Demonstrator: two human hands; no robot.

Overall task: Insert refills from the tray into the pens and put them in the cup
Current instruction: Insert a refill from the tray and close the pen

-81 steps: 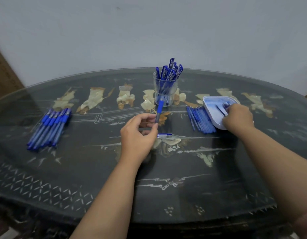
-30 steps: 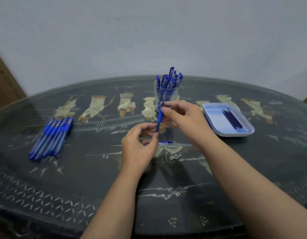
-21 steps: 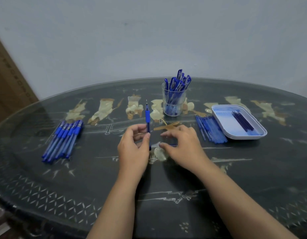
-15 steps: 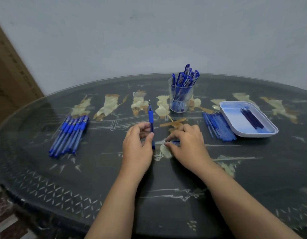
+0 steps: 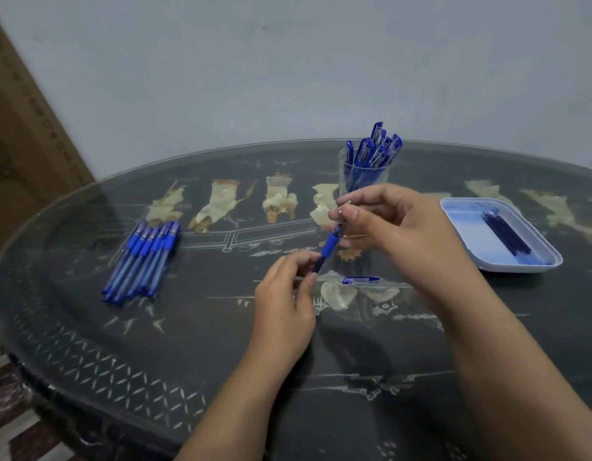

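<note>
Tabletop [image 5: 188, 344], dark and patterned under glass, carries everything here. Nearest me, the left hand [image 5: 284, 294] has its grip pinched round the lower end of a blue pen [image 5: 329, 246], thumb against fingers. The pen is tilted up and to the right, clear of the tabletop. Just beyond, the right hand [image 5: 398, 227] meets the pen's upper end, its grip pinching the tip. Whether that piece is seated or loose I cannot tell. Below that hand a blue cap [image 5: 360, 280] lies flat. Off to the left lies a bundle of pens [image 5: 141, 261], side by side. To the right sits the tray [image 5: 467, 227], with a few dark refills [image 5: 506, 234] in it. Farthest, at centre, the clear cup [image 5: 343, 174] stands upright, capped pens [image 5: 374, 148] sticking out of it.
</note>
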